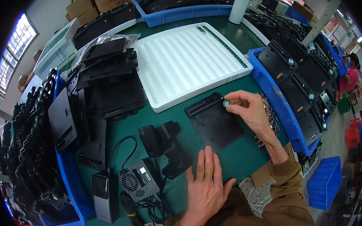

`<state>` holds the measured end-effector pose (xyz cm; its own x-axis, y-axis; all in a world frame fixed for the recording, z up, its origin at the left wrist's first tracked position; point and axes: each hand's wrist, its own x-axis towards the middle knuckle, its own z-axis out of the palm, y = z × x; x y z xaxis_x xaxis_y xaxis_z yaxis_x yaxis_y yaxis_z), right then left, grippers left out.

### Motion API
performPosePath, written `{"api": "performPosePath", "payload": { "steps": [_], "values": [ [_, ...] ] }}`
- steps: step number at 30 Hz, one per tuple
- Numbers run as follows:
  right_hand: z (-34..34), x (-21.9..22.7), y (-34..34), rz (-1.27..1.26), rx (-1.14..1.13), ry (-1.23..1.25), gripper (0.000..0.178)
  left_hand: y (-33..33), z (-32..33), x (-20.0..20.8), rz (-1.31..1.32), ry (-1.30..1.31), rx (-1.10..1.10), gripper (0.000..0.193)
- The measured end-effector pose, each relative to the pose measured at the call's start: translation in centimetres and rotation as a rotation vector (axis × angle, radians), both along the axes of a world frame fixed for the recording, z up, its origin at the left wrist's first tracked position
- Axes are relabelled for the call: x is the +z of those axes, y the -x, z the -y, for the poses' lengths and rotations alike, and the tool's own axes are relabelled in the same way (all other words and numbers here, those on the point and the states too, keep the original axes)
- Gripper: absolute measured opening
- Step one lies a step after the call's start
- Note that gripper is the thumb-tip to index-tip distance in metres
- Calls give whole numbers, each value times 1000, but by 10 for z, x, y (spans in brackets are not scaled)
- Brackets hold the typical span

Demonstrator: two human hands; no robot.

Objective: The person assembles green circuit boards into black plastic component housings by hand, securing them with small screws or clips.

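In front of me a flat black plastic panel point(216, 129) with a ridged bar along its far edge lies on the green mat point(239, 159). My right hand point(253, 113) is over the panel's far right corner. Its thumb and forefinger pinch a small round part point(227, 104) with a green rim and a pale centre. Whether that part touches the panel I cannot tell. My left hand point(207, 191) is open, palm down, its fingertips near the panel's close edge.
Beyond the panel stands a white slotted tray point(159, 102) with a row of small green parts. Blue bins point(267, 81) of black panels flank me. At left are stacked black panels point(114, 90), a black moulded device point(162, 143), a fan-vented box point(139, 181) and a power bank point(104, 194) with cables.
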<state>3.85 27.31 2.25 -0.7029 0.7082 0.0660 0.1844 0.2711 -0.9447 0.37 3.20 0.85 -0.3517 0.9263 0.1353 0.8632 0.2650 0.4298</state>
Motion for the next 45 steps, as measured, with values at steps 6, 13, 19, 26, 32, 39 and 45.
{"api": "performPosePath", "payload": {
  "steps": [6, 13, 19, 26, 32, 39, 45],
  "values": [
    [-8, -3, 19, -49, -23, 9, 24, 2, 0, 2, 19, 24, -4, 82],
    [-13, -11, 28, -77, -19, 7, 24, 1, -1, 1, 30, 33, -2, 83],
    [-11, -15, 30, -16, -47, -5, 24, 1, -2, 3, 24, 38, 0, 83],
    [-10, -8, 27, -11, -29, 16, 24, 1, -2, 2, 21, 43, 7, 82],
    [-8, -15, 27, -59, -20, -6, 22, 0, -2, 2, 12, 50, 10, 82],
    [-8, -17, 29, -39, -62, -25, 21, 0, -2, 2, 17, 48, 9, 83],
    [-9, -15, 30, -28, -44, 18, 21, 0, -2, 3, 4, 64, 12, 84]
  ]
}}
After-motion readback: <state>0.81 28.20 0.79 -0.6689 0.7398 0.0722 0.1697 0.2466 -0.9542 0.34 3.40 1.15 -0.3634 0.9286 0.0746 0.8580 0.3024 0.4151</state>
